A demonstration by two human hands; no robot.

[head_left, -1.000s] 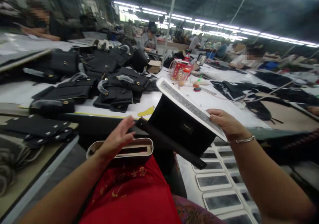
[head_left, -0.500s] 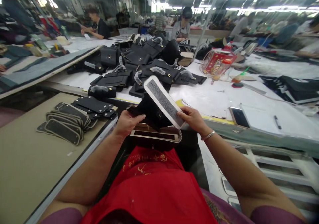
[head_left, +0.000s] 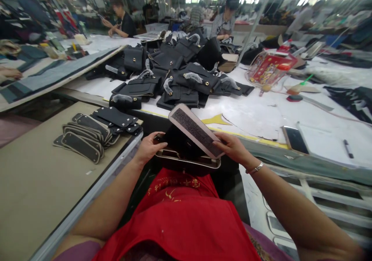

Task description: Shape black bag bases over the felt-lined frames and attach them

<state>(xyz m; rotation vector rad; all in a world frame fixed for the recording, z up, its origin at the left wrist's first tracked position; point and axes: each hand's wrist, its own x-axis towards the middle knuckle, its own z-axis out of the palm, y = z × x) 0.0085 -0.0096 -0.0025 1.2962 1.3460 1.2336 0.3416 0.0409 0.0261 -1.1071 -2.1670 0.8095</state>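
A black bag lining (head_left: 187,141) with a small label is held tilted over my lap. Its long rounded base panel (head_left: 194,127) has a pale border and a dark, rough-looking middle. My right hand (head_left: 232,146) grips the panel's lower right end, thumb on top. With thumb and fingers my left hand (head_left: 151,146) pinches the dark left edge of the lining. Right below lies an open dark bag body (head_left: 188,166) with a pale rim, resting against the red apron (head_left: 180,210). The lining's lower part dips into the bag opening, and its inside is partly hidden.
Finished-looking black handbags (head_left: 168,67) are heaped on the white table (head_left: 247,114). Stacked dark panels (head_left: 84,137) lie on the board at left. A phone (head_left: 295,139), a pen (head_left: 348,148) and a red bag (head_left: 270,69) are to the right. Co-workers sit beyond.
Both hands have lowered the lining towards the bag body, so its lower edge now sits at the opening. The base panel has tilted and looks darker. The camera view has shifted slightly.
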